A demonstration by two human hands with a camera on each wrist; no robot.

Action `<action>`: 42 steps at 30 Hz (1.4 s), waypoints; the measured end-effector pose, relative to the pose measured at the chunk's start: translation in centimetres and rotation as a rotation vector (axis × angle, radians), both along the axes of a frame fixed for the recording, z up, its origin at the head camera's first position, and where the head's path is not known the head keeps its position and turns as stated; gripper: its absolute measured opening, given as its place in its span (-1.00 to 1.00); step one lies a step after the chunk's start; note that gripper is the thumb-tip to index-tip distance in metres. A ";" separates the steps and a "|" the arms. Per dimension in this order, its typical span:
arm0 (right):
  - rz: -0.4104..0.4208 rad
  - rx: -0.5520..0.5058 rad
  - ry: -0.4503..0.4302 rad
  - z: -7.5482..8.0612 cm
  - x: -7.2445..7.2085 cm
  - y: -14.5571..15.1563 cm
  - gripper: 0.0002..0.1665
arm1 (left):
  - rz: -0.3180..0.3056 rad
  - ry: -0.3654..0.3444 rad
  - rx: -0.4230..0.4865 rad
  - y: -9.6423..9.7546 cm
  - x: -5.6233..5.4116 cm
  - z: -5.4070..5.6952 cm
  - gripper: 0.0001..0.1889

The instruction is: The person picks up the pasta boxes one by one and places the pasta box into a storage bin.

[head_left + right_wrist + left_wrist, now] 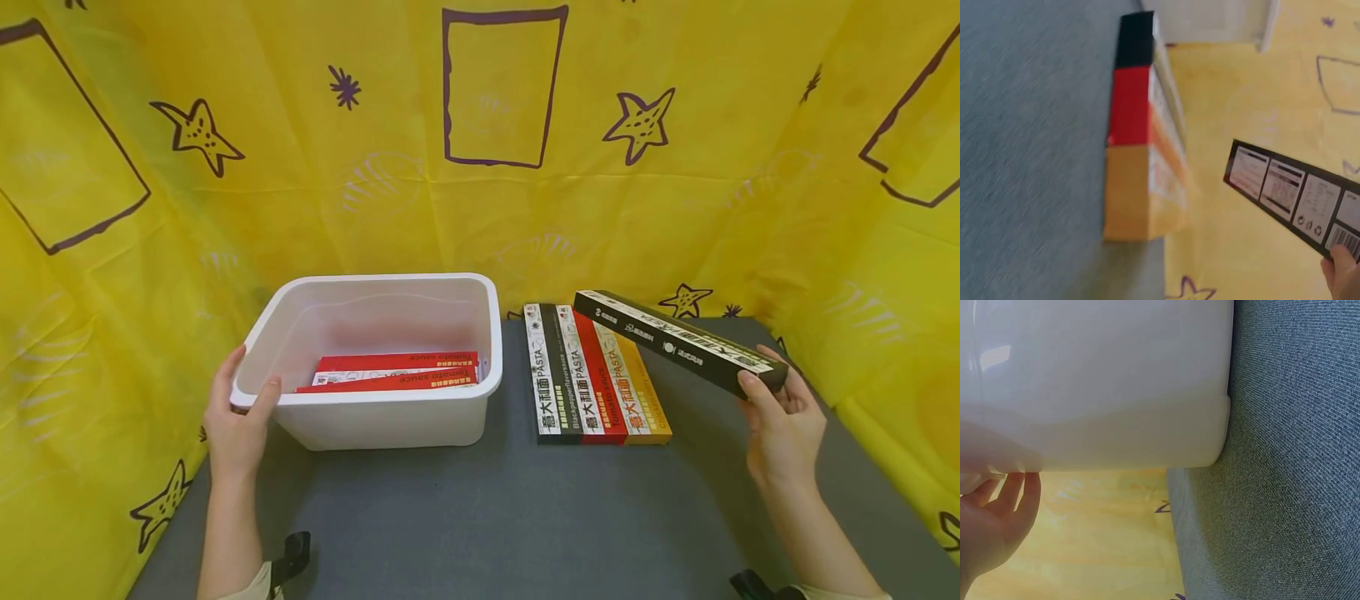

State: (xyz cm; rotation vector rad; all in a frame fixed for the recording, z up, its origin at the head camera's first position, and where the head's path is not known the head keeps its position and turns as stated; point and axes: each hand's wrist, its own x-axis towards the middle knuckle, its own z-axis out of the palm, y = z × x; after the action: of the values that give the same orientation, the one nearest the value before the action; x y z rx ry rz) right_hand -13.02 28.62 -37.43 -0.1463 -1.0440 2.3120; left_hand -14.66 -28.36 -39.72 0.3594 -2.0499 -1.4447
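The person's right hand [783, 429] pinches one end of a black pasta box [675, 337], thumb on the near side and fingers curled behind it. The box is held up off the table, slanting from the hand toward the far left, so that its free end reaches well ahead of the fingers. The right wrist view shows its underside, with printed panels and a barcode near the thumb. The left hand [238, 425], well apart from that box, grips the rim of a white bin [390, 422] at its front left corner; the thumb is over the edge, and the left wrist view shows the other fingers bent up under the lip.

Inside the bin lie at least two red boxes [397, 362] marked "Tomato sauce", the nearer one slightly slanted. Between the bin and the right hand, three boxes lie flat side by side on the table [487, 517]: a black pepper box [566, 367], a red tomato box [600, 375] and an orange box [637, 392]. In the head view the far end of the held box overlaps this row; the right wrist view shows it apart from them.

Yellow cloth [375, 225] printed with starfish and frames hangs behind and at both sides.
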 end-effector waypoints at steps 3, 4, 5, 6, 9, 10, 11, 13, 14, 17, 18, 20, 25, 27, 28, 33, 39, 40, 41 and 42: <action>0.043 0.003 0.055 0.6 0.0 -0.9 -0.52 | -0.002 -0.008 0.010 0.0 0.1 0.0 -0.42; 0.057 0.001 0.073 0.8 0.0 -1.2 -0.52 | -0.003 -0.011 0.011 0.0 0.1 0.1 -0.42; 0.076 -0.006 0.092 1.0 0.0 -1.4 -0.53 | -0.003 -0.015 0.013 0.0 0.1 0.1 -0.41; 0.096 -0.012 0.110 1.2 0.0 -1.7 -0.54 | -0.003 -0.016 0.013 0.0 0.2 0.1 -0.41; 0.148 -0.027 0.152 1.7 0.1 -2.4 -0.60 | -0.006 -0.010 0.014 0.0 0.2 0.1 -0.41; 0.163 -0.034 0.165 1.8 0.1 -2.6 -0.61 | -0.006 -0.007 0.012 0.1 0.2 0.1 -0.41; 0.177 -0.041 0.176 2.0 0.1 -2.8 -0.62 | -0.006 -0.002 0.010 0.1 0.2 0.1 -0.41; 0.198 -0.049 0.195 2.2 0.1 -3.2 -0.63 | -0.008 0.009 0.011 0.1 0.1 0.0 -0.41; 0.214 -0.056 0.207 2.3 0.1 -3.4 -0.60 | -0.008 0.011 0.009 0.1 0.2 0.0 -0.41; 0.251 -0.051 0.242 2.4 0.1 -3.9 -0.60 | -0.004 0.012 0.007 0.2 0.2 0.0 -0.41; 0.265 -0.048 0.251 2.5 0.2 -4.0 -0.60 | -0.004 0.009 0.008 0.2 0.2 0.0 -0.41; 0.282 -0.030 0.260 2.6 0.1 -4.4 -0.59 | -0.002 0.002 0.009 0.2 0.2 0.1 -0.41; 0.316 0.034 0.257 2.9 0.1 -5.3 -0.57 | -0.006 0.000 0.014 0.1 0.2 0.1 -0.41; 0.336 0.059 0.256 2.9 0.0 -5.7 -0.56 | -0.007 -0.001 0.017 0.1 0.2 0.1 -0.41; 0.345 0.071 0.256 3.0 0.0 -5.9 -0.55 | -0.008 -0.001 0.019 0.1 0.2 0.1 -0.41; 0.392 0.136 0.258 3.1 -0.3 -6.9 -0.51 | -0.012 0.001 0.024 0.2 0.2 0.2 -0.41; 0.433 0.206 0.249 3.2 -0.5 -8.0 -0.50 | -0.012 0.025 0.019 0.1 0.1 0.1 -0.41; 0.438 0.217 0.240 3.3 -0.6 -8.2 -0.50 | -0.012 0.028 0.017 0.1 0.1 0.0 -0.41; 0.444 0.225 0.229 3.3 -0.7 -8.4 -0.49 | -0.014 0.030 0.019 0.1 0.1 0.0 -0.41; 0.446 0.236 0.215 3.4 -0.8 -8.6 -0.48 | -0.015 0.031 0.017 0.0 0.1 -0.1 -0.41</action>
State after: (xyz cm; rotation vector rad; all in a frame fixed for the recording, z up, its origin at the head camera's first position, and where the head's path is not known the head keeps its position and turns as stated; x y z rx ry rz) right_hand -13.83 20.06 -34.04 0.4621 -1.3270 2.4882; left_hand -14.55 -28.33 -39.77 0.3270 -2.0205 -1.4686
